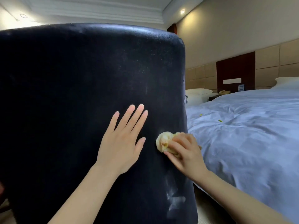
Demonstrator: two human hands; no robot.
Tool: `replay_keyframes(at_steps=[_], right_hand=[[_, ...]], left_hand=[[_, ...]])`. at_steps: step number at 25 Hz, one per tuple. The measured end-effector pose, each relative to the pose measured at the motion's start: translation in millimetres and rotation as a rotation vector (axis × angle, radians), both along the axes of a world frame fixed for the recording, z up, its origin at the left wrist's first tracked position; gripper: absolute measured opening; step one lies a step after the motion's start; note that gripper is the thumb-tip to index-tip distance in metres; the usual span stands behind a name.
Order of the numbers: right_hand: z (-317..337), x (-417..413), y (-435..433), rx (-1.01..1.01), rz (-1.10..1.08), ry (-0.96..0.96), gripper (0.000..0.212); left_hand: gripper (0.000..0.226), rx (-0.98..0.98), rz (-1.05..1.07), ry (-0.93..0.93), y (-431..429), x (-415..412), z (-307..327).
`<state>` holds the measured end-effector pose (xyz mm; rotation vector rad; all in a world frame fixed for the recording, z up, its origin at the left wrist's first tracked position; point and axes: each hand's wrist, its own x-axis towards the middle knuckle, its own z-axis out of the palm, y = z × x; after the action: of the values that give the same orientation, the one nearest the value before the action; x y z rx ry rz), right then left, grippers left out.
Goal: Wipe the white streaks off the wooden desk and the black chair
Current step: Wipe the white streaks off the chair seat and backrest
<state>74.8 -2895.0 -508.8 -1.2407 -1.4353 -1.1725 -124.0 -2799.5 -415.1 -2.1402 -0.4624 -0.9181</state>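
Black leather fills most of the view: the back of the chair stands upright close in front of the camera, its top edge catching a pale sheen. To its right lies a bed under a rumpled white duvet, with pillows near a padded headboard and a few small green bits on the cover.

On the chair back, white streaks smear the lower right part near the edge, and a fainter pale mark shows higher up.

The left hand lies flat on the leather near the middle, fingers spread and straight, gripping nothing. The right hand is just beside it, close to the chair's right edge, its fingers curled tight around a bunched yellowish cloth. The cloth's wad pokes out past the fingertips and presses against the leather, above the white streaks and apart from them. The desk is out of view.
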Motion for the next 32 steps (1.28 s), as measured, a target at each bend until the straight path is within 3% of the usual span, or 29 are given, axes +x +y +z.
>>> replay_keyframes(at_steps=[6, 9, 13, 16, 19, 22, 26, 32], right_hand=[[-110.4, 11.8, -28.4, -0.472, -0.095, -0.110, 0.016], [-109.5, 18.6, -36.2, -0.563, -0.080, -0.138, 0.020], [-23.4, 18.6, -22.7, -0.280, -0.037, 0.006, 0.012], [45.9, 15.6, -11.6, -0.006, -0.075, 0.139, 0.020], [63.3, 10.5, 1.2, 0.143, -0.103, 0.276, 0.023], [18.4, 3.3, 8.2, 0.139, -0.071, 0.267, 0.022], [-82.1, -2.4, -2.8, -0.114, -0.059, 0.223, 0.019], [-186.5, -29.9, -24.7, -0.441, -0.084, 0.453, 0.020]], left_hand=[[0.065, 0.004, 0.026, 0.020, -1.5, 2.3, -11.7], [0.072, 0.005, 0.030, 0.039, -1.0, 1.8, -14.1], [0.071, 0.021, 0.029, 0.040, 2.2, 2.3, -16.2], [0.065, 0.046, 0.033, 0.027, 4.5, 1.4, -16.6], [0.067, 0.059, 0.031, 0.037, 8.3, 2.0, -17.7], [0.066, 0.049, 0.001, 0.027, 10.9, 1.9, -19.0], [0.067, 0.024, -0.034, 0.030, 9.7, 2.1, -17.2], [0.071, 0.004, 0.001, -0.025, -0.9, 9.0, -26.5]])
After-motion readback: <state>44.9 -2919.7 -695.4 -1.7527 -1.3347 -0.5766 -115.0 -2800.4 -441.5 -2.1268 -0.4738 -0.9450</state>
